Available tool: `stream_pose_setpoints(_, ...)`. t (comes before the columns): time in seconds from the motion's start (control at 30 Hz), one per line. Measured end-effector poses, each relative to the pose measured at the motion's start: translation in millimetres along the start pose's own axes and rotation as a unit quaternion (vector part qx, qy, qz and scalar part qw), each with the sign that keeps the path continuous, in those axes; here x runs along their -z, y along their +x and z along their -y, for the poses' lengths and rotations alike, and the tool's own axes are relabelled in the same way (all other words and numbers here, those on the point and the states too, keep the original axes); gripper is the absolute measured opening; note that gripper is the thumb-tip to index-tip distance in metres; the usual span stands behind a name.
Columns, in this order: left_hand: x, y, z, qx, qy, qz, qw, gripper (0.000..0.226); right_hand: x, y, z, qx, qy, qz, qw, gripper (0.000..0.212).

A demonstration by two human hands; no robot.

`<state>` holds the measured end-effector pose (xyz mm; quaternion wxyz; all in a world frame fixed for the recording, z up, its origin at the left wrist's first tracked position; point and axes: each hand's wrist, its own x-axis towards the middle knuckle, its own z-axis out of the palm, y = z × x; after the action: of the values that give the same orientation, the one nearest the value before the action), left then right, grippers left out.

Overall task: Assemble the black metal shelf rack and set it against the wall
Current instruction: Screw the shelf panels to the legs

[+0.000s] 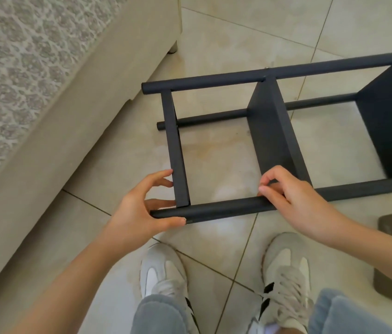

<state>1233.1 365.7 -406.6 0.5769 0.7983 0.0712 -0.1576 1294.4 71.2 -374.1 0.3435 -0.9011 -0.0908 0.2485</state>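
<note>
On tiled floor beside sofa: black metal shelf rack, lying on side. Frame joined, two shelf panels fitted (far end out of view). left hand pinches near tube end, fingers spread; right hand curls round same tube. Remaining, likely: stand upright, set against wall.

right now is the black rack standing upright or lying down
Lying down: the rack lies on the tiled floor, its poles horizontal, shelf panels on edge.
</note>
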Motion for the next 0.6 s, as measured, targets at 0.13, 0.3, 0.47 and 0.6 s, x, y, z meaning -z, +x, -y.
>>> stream_pose_setpoints(0.13, 9, 4, -2, -0.062, 0.157, 0.010, 0.986, 0.096, -3, 1, 0, -0.004, -0.009, 0.013, 1.000, 0.007)
stream_pose_setpoints(0.3, 22, 17, -6, -0.160, 0.344, 0.040, 0.924, 0.101, -4, 3, 1, -0.022, -0.012, 0.020, 0.999, 0.010)
stream_pose_setpoints(0.47, 23, 30, -5, -0.219, 0.401, 0.080, 0.886, 0.081, -1, 13, 6, -0.055, -0.049, 0.048, 0.996, 0.009)
stream_pose_setpoints(0.6, 20, 34, 2, -0.236, 0.349, 0.070, 0.904, 0.072, 7, 39, 13, -0.099, -0.120, 0.134, 0.979, 0.013)
